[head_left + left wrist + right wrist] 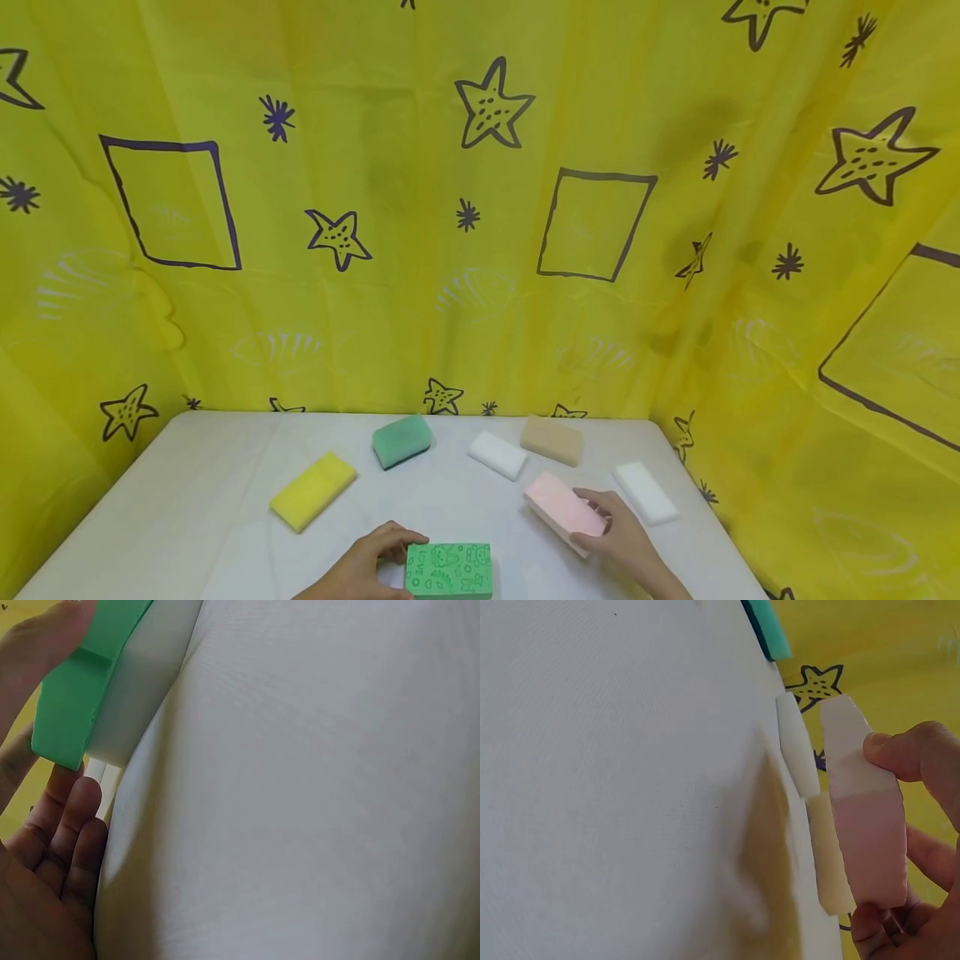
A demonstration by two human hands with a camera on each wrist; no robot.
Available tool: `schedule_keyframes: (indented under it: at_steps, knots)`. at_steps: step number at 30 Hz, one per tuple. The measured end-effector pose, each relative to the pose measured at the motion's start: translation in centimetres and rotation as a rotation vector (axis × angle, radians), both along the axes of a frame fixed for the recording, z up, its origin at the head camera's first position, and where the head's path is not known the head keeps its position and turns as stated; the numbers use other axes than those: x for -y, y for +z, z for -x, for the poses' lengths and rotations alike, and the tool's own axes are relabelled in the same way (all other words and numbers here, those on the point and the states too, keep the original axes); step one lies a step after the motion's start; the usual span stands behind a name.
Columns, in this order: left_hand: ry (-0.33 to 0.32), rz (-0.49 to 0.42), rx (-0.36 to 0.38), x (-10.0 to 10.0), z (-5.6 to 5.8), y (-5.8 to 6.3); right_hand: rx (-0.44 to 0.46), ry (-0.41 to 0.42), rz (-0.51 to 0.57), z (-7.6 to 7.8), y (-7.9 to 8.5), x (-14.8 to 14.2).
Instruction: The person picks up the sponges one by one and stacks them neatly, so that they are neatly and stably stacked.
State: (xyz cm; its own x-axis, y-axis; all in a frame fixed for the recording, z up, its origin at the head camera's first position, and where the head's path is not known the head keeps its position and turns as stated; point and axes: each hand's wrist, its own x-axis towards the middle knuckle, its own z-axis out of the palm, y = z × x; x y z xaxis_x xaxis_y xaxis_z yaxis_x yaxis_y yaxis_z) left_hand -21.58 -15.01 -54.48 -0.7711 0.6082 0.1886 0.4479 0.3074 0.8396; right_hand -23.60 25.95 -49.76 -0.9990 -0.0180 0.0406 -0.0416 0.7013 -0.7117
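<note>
My left hand (375, 560) grips a bright green sponge (448, 572) with "LOVE" and small drawings on its top, at the table's near edge. In the left wrist view, thumb and fingers hold opposite ends of the green sponge (64, 712). A white block (139, 697) lies directly under it; whether it is a separate sponge I cannot tell. With thumb and fingers, my right hand (621, 533) pinches a pink sponge (564, 510). That sponge is held above the table, a shadow below it, as the right wrist view shows the pink sponge (866, 825) off the surface.
Across the white table (225, 492) lie a yellow sponge (313, 492), a dark green sponge (402, 441), a white sponge (498, 455), a beige sponge (552, 440) and another white sponge (646, 492) at the right. A yellow patterned curtain (405, 292) hangs behind and beside the table.
</note>
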Motion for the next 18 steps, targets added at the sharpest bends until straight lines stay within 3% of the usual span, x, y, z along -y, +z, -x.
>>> schedule_keyframes:
  at_steps: [18]
  knots:
    - [0.018, 0.004, -0.047, -0.1, -0.2, 0.1, -0.046, 0.137, 0.041, 0.1, 1.2, 0.7]
